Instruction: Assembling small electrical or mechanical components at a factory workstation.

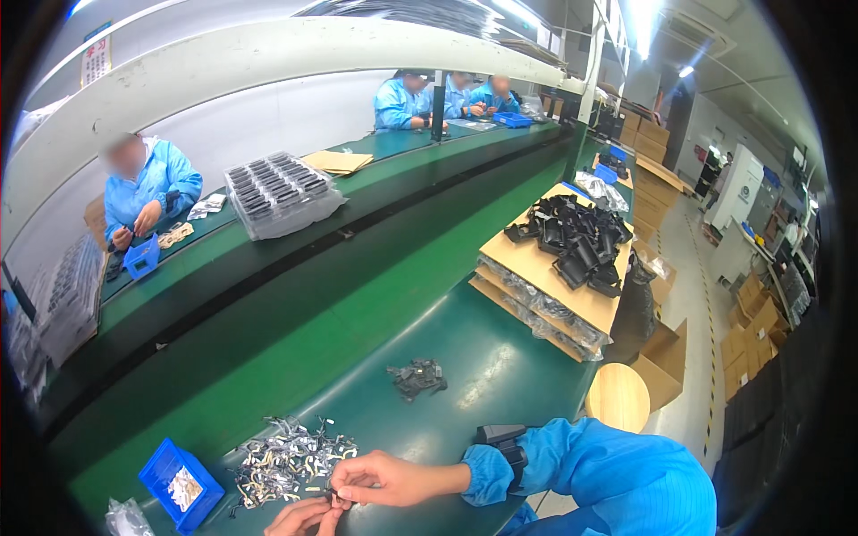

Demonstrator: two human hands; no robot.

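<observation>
So we had a tiny dark part (336,498) up at the fingertips, low in the view, just right of the heap of short wire leads (290,460) on the green worktop (447,433). Our right hand (384,481) had thumb + index pinched together on it. Left hand (302,516) met it from below w/ fingertips right alongside; couldn't tell if those were clamped too, since the fingers hid most of it.

Handling-wise, IMO it was prob v. light, more stiff than soft, a bit slippery b/c there was so little to grab. Best hold = tip pinch on the sides, no hard squeeze. The leads looked bendy & tangle-prone, so we'd have picked 'em up singly, prob by the end pieces, w/o yanking the thin wires.

Containers: the blue parts bin (162,466) left of the heap had small whitish pieces (185,489) inside, approx. a loose pile. Across the belt, a co-worker had another blue bin (141,259), contents too small to ID. Near that, a stack of clear blister trays (281,192) had dark parts in rows of pockets.
</observation>
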